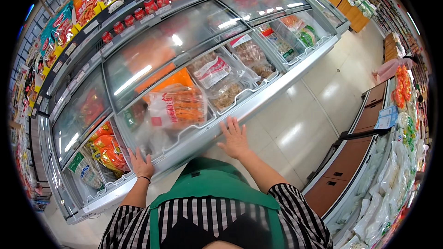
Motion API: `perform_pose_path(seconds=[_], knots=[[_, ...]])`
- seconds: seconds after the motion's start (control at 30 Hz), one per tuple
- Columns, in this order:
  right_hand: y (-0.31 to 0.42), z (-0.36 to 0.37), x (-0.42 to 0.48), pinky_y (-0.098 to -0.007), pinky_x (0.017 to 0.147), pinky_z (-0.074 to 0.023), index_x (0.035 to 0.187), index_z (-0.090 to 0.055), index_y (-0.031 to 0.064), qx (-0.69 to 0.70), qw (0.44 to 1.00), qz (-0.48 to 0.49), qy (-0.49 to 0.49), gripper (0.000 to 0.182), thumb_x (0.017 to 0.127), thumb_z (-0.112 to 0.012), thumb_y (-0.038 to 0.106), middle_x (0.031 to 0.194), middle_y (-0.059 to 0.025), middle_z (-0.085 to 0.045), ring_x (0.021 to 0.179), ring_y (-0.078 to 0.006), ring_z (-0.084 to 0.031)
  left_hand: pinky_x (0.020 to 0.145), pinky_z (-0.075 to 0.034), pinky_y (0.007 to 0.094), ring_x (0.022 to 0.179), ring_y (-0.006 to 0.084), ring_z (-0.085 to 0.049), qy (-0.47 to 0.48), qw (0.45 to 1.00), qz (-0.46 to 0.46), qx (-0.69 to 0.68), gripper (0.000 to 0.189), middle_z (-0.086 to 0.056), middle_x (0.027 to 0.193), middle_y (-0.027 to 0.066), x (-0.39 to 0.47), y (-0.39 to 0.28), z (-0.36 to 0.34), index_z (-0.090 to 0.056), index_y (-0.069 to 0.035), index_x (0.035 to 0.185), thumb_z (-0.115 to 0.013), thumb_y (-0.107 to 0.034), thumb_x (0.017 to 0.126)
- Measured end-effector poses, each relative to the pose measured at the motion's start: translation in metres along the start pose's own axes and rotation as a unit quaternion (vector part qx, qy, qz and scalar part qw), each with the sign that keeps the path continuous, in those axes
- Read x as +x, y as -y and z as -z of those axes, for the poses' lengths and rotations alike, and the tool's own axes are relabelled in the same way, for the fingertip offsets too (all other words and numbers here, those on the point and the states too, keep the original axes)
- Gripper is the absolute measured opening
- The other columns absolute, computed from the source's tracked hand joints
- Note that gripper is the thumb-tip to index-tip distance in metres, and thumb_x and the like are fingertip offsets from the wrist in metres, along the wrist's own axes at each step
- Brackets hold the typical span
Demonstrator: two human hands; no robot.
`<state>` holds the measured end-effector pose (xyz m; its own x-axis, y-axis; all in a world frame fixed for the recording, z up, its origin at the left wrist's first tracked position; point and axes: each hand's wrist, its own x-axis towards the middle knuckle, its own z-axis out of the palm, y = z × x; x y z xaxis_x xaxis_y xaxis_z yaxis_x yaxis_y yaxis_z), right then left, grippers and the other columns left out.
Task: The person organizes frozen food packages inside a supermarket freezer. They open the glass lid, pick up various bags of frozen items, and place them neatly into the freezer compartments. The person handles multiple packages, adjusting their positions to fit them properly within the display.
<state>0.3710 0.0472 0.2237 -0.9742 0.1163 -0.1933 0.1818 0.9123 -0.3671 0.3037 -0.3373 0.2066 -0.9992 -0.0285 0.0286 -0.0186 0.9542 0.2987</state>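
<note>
A glass-topped chest freezer stretches before me, its pale front rail (258, 102) running diagonally. My left hand (142, 163) rests at the rail's left part, fingers apart and nothing in them. My right hand (235, 140) is spread beside the rail farther right, fingertips at its edge; whether they touch cannot be told. Between and beyond the hands, a clear bag of orange skewered food (188, 105) lies in the compartment, in front of an orange package (173, 79). To its right is a clear bag with a white and pink label (213, 72). Red-orange bags (108, 148) lie left of my left hand.
Sliding glass lids (152, 48) cover the freezer's far half. Red jars (150, 6) and bagged goods (86, 3) stand on shelves behind it. Tiled floor (294, 124) separates it from a brown-panelled display case (341, 176) at right. A person in pink (392, 69) is farther off.
</note>
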Motion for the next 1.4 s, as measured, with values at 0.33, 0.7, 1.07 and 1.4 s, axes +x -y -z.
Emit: perform_pose_path(seconds=[0.33, 0.7, 1.07, 1.4], knots=[[-0.031, 0.018, 0.001, -0.0520, 0.106, -0.0233, 0.135, -0.039, 0.0160, 0.058, 0.992, 0.106, -0.037, 0.064, 0.078, -0.066, 0.030, 0.143, -0.0079, -0.032, 0.133, -0.0264, -0.027, 0.108, -0.023, 0.0434, 0.134, 0.0420, -0.021, 0.011, 1.000, -0.011, 0.019, 0.062, -0.014, 0.147, 0.0249, -0.004, 0.021, -0.004, -0.035, -0.004, 0.136, -0.058, -0.019, 0.080], [-0.126, 0.094, 0.053, -0.0337, 0.080, -0.0489, 0.105, -0.062, 0.0058, 0.274, 0.955, 0.006, -0.110, 0.023, 0.084, -0.059, 0.016, 0.097, -0.0121, -0.065, 0.091, -0.0264, -0.062, 0.107, -0.026, 0.0413, 0.134, 0.0405, -0.021, 0.055, 0.997, 0.032, 0.031, 0.067, -0.008, 0.150, 0.0200, -0.001, 0.003, 0.005, -0.027, -0.012, 0.142, -0.051, -0.014, 0.080], [-0.316, 0.191, 0.197, -0.0216, 0.071, -0.0436, 0.117, -0.056, 0.0000, 0.451, 0.827, -0.175, -0.285, 0.033, 0.089, -0.057, 0.018, 0.094, -0.0008, -0.061, 0.082, -0.0069, -0.053, 0.104, -0.029, 0.0457, 0.126, 0.0410, -0.034, -0.097, 0.879, 0.341, 0.318, 0.060, -0.028, 0.140, 0.0276, -0.027, -0.003, -0.048, -0.026, -0.004, 0.140, -0.046, -0.032, 0.092], [-0.542, 0.150, 0.383, -0.0446, 0.095, -0.0354, 0.131, -0.043, 0.0055, 0.659, 0.578, -0.453, -0.160, 0.057, 0.084, -0.063, 0.030, 0.133, -0.0130, -0.044, 0.114, -0.0260, -0.047, 0.108, -0.022, 0.0454, 0.130, 0.0416, -0.028, -0.044, 0.889, 0.455, -0.029, 0.063, -0.031, 0.140, 0.0283, -0.020, -0.306, -0.108, -0.026, 0.004, 0.139, -0.051, -0.026, 0.089]])
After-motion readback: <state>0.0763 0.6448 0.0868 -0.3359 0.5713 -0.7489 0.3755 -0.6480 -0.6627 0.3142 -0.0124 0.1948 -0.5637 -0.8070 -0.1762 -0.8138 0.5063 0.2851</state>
